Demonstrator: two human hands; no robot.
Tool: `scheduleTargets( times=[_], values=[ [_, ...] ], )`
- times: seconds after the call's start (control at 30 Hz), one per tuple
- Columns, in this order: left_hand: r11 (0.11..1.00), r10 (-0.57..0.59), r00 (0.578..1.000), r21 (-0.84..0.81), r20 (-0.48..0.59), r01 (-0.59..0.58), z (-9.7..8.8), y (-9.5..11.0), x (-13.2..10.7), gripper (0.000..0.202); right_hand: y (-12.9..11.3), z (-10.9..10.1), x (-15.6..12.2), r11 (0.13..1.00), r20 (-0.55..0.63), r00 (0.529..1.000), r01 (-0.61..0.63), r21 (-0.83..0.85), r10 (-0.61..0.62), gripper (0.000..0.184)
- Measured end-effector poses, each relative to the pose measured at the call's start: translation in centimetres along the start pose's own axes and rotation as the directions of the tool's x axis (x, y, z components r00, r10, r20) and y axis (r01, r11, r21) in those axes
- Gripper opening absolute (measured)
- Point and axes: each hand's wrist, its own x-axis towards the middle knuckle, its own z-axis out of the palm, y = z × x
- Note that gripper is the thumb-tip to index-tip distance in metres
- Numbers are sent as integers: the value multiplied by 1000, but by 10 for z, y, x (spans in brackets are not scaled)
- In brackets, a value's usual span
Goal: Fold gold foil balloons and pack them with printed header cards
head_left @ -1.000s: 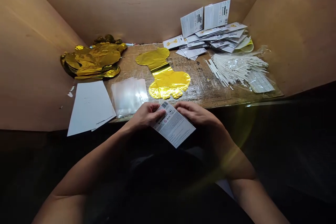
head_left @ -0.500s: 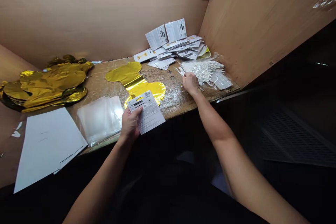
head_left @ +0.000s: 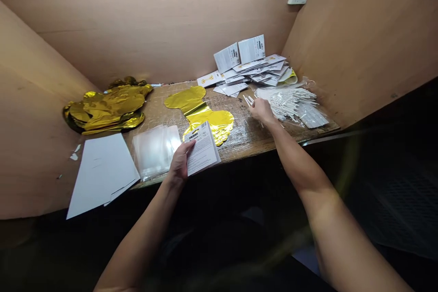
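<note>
My left hand (head_left: 180, 159) grips a folded printed card (head_left: 201, 154) at its left edge, thumb on the front. The card has a hang slot, and its right side is parted a little. Behind it, a gold foil balloon (head_left: 201, 109) lies flat on the table. My right hand (head_left: 263, 111) is closed at the left edge of a pile of white straws (head_left: 287, 100). A few thin white straws (head_left: 248, 100) stick out past its fingers; the fingertips are partly hidden.
Left of the card lie clear plastic bags (head_left: 153, 150), white paper sheets (head_left: 99, 178) and a stack of gold foil balloons (head_left: 109, 107). Packed cards (head_left: 253, 70) are heaped at the back right. Wooden panels (head_left: 164, 23) enclose the table; its front edge (head_left: 253, 153) runs below my hands.
The view has swung left. My right hand has moved a little left relative to the pile, with the few straws. The card in my left hand is turned and its layers have parted slightly.
</note>
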Motion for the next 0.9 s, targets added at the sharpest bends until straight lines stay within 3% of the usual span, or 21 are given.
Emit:
scheduleTargets(
  times=[0.07, 0.1, 0.17, 0.23, 0.3, 0.43, 0.6, 0.7, 0.77, 0.83, 0.9],
  values=[
    [997, 79, 997, -12, 10, -79, 2, -2, 1, 38, -16, 11, -30, 977, 107, 994, -9, 211, -14, 20],
    [993, 118, 993, -13, 21, -118, 3, -4, 2, 39, -27, 18, -47, 920, 203, 979, -50, 389, -33, 18],
    [985, 173, 984, -8, 36, -173, 5, -7, 2, 42, -48, 33, -83, 706, 385, 917, -203, 679, -106, 20],
    [978, 210, 977, 5, 41, -211, 4, -11, 2, 46, -66, 45, -112, 557, 458, 875, -305, 772, -156, 24],
    [969, 244, 969, 23, 38, -245, 3, -14, 2, 47, -78, 50, -129, 510, 465, 872, -334, 792, -151, 24],
    [960, 277, 961, 38, 19, -278, -3, -15, 0, 47, -83, 48, -137, 540, 429, 895, -304, 785, -119, 21],
    [967, 251, 965, 26, 68, -254, -5, -12, -4, 49, -78, 51, -129, 613, 499, 850, -304, 729, -171, 32],
    [966, 252, 962, 39, 106, -257, -3, -18, -8, 55, -76, 60, -128, 616, 421, 896, -253, 746, -142, 41],
    [953, 288, 949, 55, 126, -297, -1, -25, -12, 58, -77, 68, -133, 594, 384, 912, -231, 771, -143, 43],
    [928, 340, 926, 101, 165, -359, -2, -27, -14, 58, -78, 76, -143, 590, 403, 892, -215, 778, -207, 45],
    [855, 389, 890, 266, 237, -445, -10, -16, -11, 54, -77, 82, -155, 593, 394, 881, -175, 786, -262, 44]
  ],
)
